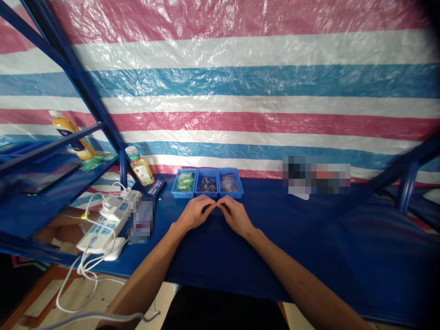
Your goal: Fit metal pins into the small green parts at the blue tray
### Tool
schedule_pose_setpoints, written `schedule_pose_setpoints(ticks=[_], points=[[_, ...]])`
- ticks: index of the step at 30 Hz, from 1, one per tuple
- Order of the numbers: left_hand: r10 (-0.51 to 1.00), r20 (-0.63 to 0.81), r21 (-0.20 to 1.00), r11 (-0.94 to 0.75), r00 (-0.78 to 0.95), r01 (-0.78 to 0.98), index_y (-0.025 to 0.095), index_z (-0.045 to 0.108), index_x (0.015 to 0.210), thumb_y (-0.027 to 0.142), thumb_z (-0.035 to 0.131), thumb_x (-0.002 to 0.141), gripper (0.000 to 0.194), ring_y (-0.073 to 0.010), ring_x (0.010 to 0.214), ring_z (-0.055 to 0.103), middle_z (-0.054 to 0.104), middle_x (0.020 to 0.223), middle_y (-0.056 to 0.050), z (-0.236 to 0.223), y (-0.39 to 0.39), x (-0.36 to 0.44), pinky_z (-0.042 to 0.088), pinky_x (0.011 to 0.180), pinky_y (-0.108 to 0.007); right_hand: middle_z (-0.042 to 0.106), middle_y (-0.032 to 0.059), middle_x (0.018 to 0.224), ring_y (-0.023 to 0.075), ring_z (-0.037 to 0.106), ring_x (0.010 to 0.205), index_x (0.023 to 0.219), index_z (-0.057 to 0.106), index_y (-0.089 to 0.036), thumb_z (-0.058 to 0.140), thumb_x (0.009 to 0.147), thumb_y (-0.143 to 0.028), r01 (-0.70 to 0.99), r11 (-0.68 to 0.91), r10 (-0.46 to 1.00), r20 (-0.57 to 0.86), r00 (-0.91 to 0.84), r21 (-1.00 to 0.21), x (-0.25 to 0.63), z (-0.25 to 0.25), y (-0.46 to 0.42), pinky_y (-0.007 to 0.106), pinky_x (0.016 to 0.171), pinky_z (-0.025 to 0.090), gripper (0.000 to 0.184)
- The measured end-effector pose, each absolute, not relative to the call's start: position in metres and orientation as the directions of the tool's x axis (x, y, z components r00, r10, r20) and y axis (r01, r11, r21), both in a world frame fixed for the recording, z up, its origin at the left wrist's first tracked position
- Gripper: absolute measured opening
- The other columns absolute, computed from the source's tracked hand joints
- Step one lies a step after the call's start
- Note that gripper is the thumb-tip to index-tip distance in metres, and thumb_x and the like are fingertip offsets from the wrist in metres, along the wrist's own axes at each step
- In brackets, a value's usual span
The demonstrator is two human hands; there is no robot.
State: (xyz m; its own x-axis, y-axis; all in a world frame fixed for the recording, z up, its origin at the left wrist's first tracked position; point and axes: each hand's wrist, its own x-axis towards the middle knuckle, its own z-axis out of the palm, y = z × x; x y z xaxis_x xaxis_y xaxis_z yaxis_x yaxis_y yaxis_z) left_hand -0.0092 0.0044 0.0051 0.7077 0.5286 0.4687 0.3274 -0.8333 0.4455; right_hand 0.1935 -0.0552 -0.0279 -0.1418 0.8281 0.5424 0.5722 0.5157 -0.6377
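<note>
My left hand (pixel 198 211) and my right hand (pixel 235 214) meet over the blue table, fingertips pinched together. Between them is a small, thin, shiny piece (pixel 217 204), too small to name and mostly covered by the fingers. Just beyond the hands, three blue bins stand side by side. Green-and-clear packets (pixel 184 182) fill the left bin (pixel 184 195). In the middle bin (pixel 197 187) lie many dark, slim metal pieces (pixel 207 184) that look like screws. Small translucent pieces (pixel 228 183) are in the right bin (pixel 239 187).
White power strips (pixel 99 234) with tangled cables (pixel 90 270) sit at the left, near a bottle of yellow liquid (pixel 140 168) and a small dark box (pixel 157 188). Blue metal bars (pixel 92 98) rise at the left. A striped sheet (pixel 240 82) hangs behind. Blurred items (pixel 316 176) stand at back right.
</note>
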Motion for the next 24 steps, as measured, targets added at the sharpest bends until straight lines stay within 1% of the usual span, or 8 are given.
schedule_pose_setpoints(ticks=[6, 10, 15, 24], points=[[0.529, 0.484, 0.444, -0.835, 0.697, 0.326, 0.018, 0.072, 0.098, 0.032, 0.054, 0.105, 0.024, -0.0178, 0.083, 0.064, 0.069, 0.087, -0.007, 0.0045, 0.0055, -0.0092, 0.052, 0.075, -0.030, 0.072, 0.0053, 0.104, 0.0212, 0.069, 0.094, 0.109, 0.065, -0.026, 0.046, 0.107, -0.029, 0.578, 0.524, 0.825, 0.542, -0.162, -0.625, 0.1938, -0.0283, -0.0543, 0.033, 0.085, 0.054, 0.020], [0.518, 0.504, 0.423, -0.846, 0.691, 0.325, 0.019, 0.074, 0.100, 0.032, 0.056, 0.104, 0.022, -0.0179, 0.084, 0.065, 0.070, 0.088, -0.007, 0.0023, 0.0076, -0.0093, 0.053, 0.075, -0.030, 0.072, 0.0049, 0.102, 0.0211, 0.070, 0.091, 0.107, 0.066, -0.027, 0.047, 0.107, -0.029, 0.596, 0.510, 0.830, 0.538, -0.150, -0.621, 0.1935, -0.0305, -0.0539, 0.032, 0.085, 0.054, 0.019], [0.501, 0.550, 0.408, -0.859, 0.669, 0.309, 0.020, 0.076, 0.100, 0.032, 0.058, 0.103, 0.021, -0.0185, 0.087, 0.065, 0.072, 0.091, -0.007, -0.0008, 0.0102, -0.0089, 0.053, 0.080, -0.032, 0.072, 0.0046, 0.100, 0.0210, 0.070, 0.089, 0.103, 0.066, -0.026, 0.048, 0.106, -0.030, 0.602, 0.494, 0.837, 0.531, -0.133, -0.628, 0.1937, -0.0319, -0.0534, 0.032, 0.084, 0.053, 0.018], [0.477, 0.578, 0.393, -0.874, 0.662, 0.287, 0.020, 0.076, 0.097, 0.030, 0.062, 0.101, 0.017, -0.0188, 0.087, 0.065, 0.076, 0.093, -0.006, 0.0020, 0.0109, -0.0088, 0.052, 0.084, -0.035, 0.072, 0.0039, 0.098, 0.0208, 0.069, 0.088, 0.102, 0.066, -0.026, 0.050, 0.105, -0.027, 0.601, 0.487, 0.840, 0.529, -0.123, -0.633, 0.1930, -0.0314, -0.0529, 0.032, 0.082, 0.053, 0.016]])
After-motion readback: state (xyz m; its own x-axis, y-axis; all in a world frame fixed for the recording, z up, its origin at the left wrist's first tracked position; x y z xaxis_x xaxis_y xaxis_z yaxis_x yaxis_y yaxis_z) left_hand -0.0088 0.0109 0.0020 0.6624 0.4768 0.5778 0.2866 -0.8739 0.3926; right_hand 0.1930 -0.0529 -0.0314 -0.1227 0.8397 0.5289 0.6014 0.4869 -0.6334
